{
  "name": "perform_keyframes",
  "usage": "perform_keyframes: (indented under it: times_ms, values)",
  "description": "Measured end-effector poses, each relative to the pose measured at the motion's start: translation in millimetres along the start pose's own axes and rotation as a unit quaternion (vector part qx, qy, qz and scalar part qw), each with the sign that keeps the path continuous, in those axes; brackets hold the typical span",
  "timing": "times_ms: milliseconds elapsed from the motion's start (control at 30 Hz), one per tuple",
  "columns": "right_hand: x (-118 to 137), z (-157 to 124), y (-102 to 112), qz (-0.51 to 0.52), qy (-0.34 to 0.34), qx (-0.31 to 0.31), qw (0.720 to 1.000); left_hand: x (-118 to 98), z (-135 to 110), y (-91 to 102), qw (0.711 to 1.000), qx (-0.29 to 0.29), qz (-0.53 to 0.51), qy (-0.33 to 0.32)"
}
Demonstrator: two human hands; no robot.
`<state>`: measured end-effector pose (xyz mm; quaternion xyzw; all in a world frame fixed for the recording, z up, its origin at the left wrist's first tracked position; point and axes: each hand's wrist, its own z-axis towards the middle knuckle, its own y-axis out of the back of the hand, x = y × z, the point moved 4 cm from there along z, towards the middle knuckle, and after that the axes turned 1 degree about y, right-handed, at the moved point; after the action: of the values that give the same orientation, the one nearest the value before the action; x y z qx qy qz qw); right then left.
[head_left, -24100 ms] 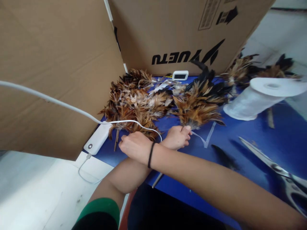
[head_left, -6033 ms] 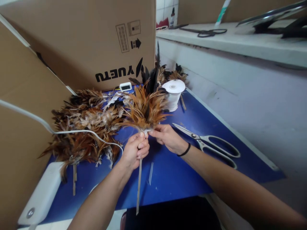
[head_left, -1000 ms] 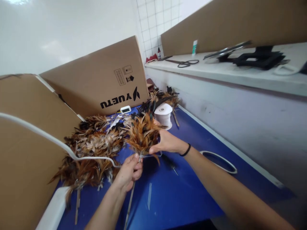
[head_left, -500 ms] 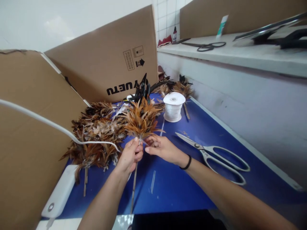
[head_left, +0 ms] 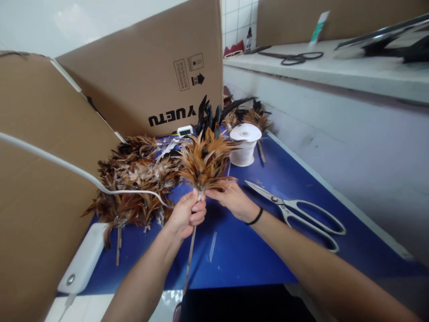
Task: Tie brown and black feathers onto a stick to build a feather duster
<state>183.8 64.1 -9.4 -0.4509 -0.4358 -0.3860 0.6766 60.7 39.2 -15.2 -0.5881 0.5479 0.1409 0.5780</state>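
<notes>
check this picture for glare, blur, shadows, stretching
Head view: pale glare on the white wall, top left; dark objects at the right end of the shelf look blurred; a soft shadow lies beside the stick on the blue table; the right forearm looks stretched toward the corner.

The left hand (head_left: 188, 212) hides part of the stick (head_left: 190, 255); at upper right, the edge cuts a blurred black object (head_left: 415, 50)
</notes>
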Motion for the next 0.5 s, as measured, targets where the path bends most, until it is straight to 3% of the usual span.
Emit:
perform_keyframes:
  times_ms: [133, 233, 333, 500]
  values:
    - [-8.2, -5.3, 1.4, 0.028, -0.09, 0.044, 0.995, 1.4, -3.4, -2.3, 0.993, 0.092, -0.051, 0.057]
    - [-10.0, -8.1, 4.2, 0.041, -0.105, 0.037, 0.993, 3.1, -4.6, -3.3, 0.988, 0.11, -0.057, 0.093]
    - [-9.7, -8.2, 3.7, 0.058, -0.092, 0.037, 0.993, 3.5, -3.4, -4.0, 0.995, 0.06, -0.024, 0.076]
    - [-12.9, -6.9, 2.7, 0.073, -0.092, 0.015, 0.993, 0.8, -3.8, -4.4, 0.989, -0.099, 0.092, -0.055]
